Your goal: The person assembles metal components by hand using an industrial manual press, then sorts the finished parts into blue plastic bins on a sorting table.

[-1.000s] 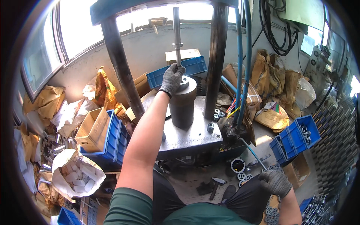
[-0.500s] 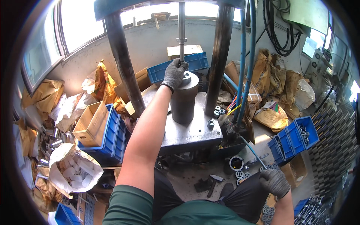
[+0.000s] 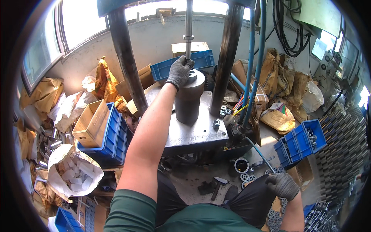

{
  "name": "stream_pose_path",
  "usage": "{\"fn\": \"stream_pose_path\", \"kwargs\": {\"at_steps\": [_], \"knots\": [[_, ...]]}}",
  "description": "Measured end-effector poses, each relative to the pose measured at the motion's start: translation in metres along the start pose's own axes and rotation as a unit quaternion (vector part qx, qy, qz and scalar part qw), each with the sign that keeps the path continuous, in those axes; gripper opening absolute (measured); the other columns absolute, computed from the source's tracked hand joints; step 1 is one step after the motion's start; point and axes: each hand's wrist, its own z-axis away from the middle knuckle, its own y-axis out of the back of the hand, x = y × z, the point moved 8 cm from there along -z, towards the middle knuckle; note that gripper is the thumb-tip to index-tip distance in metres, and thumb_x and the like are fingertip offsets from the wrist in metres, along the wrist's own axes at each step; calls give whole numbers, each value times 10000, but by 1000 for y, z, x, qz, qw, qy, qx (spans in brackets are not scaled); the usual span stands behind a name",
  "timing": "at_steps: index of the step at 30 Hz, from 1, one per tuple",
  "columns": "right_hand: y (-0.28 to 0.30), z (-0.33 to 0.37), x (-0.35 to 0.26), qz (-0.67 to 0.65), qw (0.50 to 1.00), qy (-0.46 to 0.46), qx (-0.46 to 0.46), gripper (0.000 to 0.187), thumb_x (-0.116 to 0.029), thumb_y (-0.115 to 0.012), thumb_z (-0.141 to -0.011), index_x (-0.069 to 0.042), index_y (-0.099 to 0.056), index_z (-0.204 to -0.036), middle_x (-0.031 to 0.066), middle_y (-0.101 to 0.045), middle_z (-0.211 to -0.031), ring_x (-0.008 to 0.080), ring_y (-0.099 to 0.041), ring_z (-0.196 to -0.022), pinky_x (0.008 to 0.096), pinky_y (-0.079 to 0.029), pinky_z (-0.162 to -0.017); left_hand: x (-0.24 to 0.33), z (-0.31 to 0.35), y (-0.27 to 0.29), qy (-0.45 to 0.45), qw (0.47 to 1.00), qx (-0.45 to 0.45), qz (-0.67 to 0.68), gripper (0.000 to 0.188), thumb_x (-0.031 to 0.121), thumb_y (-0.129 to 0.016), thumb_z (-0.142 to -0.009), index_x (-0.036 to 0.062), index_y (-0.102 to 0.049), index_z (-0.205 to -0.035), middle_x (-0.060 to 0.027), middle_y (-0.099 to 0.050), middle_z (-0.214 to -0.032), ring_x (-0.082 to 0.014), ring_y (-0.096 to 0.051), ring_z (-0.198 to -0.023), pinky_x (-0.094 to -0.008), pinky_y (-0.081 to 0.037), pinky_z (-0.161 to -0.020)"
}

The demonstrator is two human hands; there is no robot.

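Note:
My left hand, in a dark grey glove, reaches up to the top of an upright steel cylinder. Its fingers are closed around the lower end of the slim vertical press rod; whatever they pinch there is hidden. A ring-shaped part sits on the cylinder's top, partly behind the fingers. The cylinder stands on a flat steel plate between two dark press columns. At lower right, my gloved right hand is wrapped round the end of a blue lever rod.
Small bearing-like rings lie on the plate's right side. Blue hoses run down beside the right column. A hammer lies on the floor near my feet. Blue bins and a white sack flank me.
The whole view has shifted slightly upward in the scene's position. Both hands keep their places on the press rod and the lever; little else differs.

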Motion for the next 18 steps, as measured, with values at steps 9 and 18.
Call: {"fn": "stream_pose_path", "kwargs": {"at_steps": [9,18], "knots": [[79,-17,-27,-16,963,10,268,185,-112,-698,-908,-31,-761,-1062,215,-755,-1058,431,-730,-964,502,-582,-866,0,1,1,1,1000,5,-7,155,179,-729,-1075,29,-709,-1109,-62,-740,-913,-136,-670,-798,-318,-574,-753],[210,-116,-32,68,854,96,506,167,-71,-653,-1004,-6,-719,-1143,215,-739,-1082,403,-740,-950,444,-589,-855,-3,-2,4,-5,1000,14,-23,197,217,-746,-1062,29,-728,-1118,-80,-768,-942,-146,-698,-838,-326,-584,-782]]}}
